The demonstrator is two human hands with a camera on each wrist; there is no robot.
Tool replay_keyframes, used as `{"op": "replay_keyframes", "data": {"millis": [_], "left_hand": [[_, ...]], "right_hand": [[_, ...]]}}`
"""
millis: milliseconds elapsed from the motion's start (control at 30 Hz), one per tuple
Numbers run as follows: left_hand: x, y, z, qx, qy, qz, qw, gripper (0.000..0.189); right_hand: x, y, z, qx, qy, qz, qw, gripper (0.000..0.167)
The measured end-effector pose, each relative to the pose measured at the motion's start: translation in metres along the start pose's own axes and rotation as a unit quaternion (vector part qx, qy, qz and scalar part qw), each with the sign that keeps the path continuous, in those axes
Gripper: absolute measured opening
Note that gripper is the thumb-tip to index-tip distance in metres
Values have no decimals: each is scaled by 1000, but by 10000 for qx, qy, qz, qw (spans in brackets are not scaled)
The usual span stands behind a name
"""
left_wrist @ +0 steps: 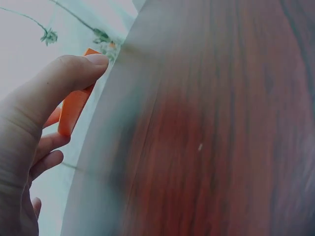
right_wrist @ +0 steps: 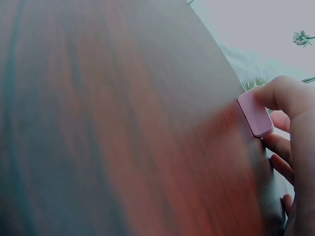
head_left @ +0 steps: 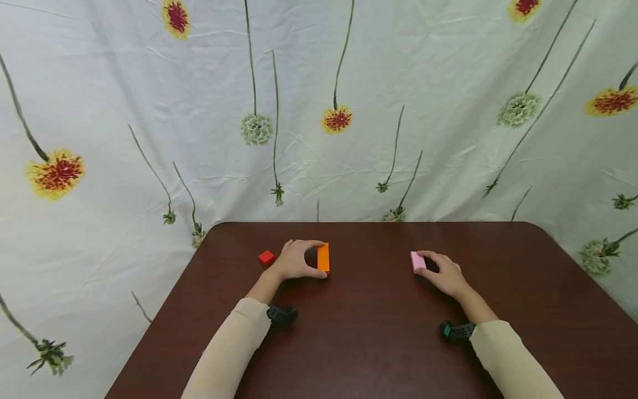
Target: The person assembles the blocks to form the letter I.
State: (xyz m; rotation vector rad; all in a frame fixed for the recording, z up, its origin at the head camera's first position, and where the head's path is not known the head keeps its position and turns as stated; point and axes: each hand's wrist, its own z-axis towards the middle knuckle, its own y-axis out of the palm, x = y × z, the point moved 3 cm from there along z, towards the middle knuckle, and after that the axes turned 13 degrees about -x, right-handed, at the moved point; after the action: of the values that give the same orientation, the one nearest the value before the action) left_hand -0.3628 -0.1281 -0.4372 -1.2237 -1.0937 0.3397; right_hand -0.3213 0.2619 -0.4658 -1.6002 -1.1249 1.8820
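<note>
My left hand (head_left: 297, 260) pinches an orange rectangular block (head_left: 323, 258) by its two ends, thumb at the near end and a finger at the far end. In the left wrist view the thumb covers part of that orange block (left_wrist: 75, 109). Over on the right side of the table, my right hand (head_left: 446, 275) grips a small pink block (head_left: 417, 261) between thumb and fingers. The right wrist view shows the pink block (right_wrist: 255, 114) with rounded corners, close over the tabletop. A red block (head_left: 266, 257) lies just left of my left hand.
The dark brown wooden table (head_left: 374, 332) has rounded far corners. Directly behind its far edge hangs a pale flower-printed cloth (head_left: 309, 166). Dark straps sit at both wrists, a left strap (head_left: 282, 315) and a right strap (head_left: 457, 331).
</note>
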Motion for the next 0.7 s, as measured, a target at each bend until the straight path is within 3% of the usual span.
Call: {"op": "replay_keyframes", "data": {"millis": [400,700], "left_hand": [[31,10,11,3,401,100,9991,78],[51,20,19,-46,532,204,9984,79]], "right_hand": [[0,-1,0,43,-39,-13,10000,60],[-1,-1,-1,57,-56,-27,10000,59]]}}
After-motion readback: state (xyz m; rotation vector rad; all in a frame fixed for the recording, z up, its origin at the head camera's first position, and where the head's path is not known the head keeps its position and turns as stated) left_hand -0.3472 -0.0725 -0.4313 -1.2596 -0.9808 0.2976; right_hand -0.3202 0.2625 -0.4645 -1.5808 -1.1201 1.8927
